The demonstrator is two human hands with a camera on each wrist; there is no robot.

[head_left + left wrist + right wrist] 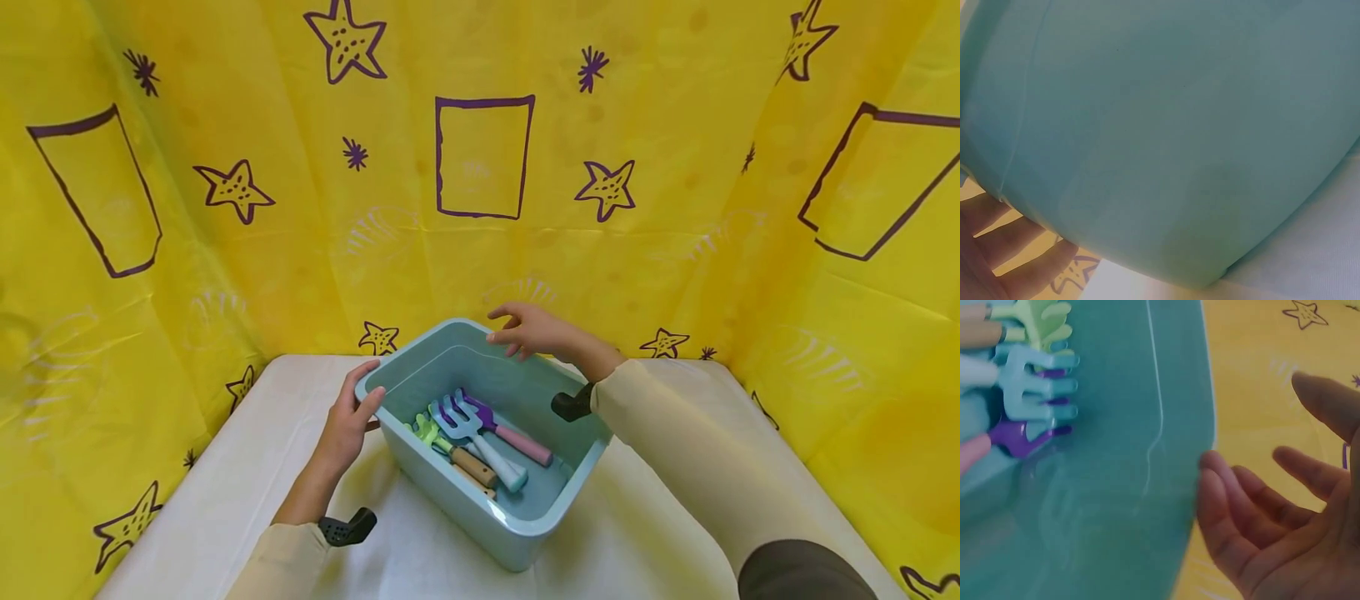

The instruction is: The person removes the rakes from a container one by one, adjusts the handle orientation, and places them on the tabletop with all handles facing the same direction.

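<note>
A light blue plastic bin (457,507) stands at an angle on the white surface. Its near-left corner is in my left hand (348,421), thumb over the rim and fingers along the outside; those fingers (1038,269) also show beside the wall in the left wrist view. My right hand (528,327) is at the far-right rim, palm empty, fingers loosely bent and spread, fingertips right by the edge (1210,481). Inside lie a light blue hand fork (463,423), a purple-headed tool with a pink handle (525,444) and green-headed tools with wooden handles (472,467).
Yellow cloth (480,267) printed with purple stars and outlines hangs round the back and both sides. The white surface (300,425) extends left and right of the bin. Black wrist mounts (348,527) sit at both sleeves.
</note>
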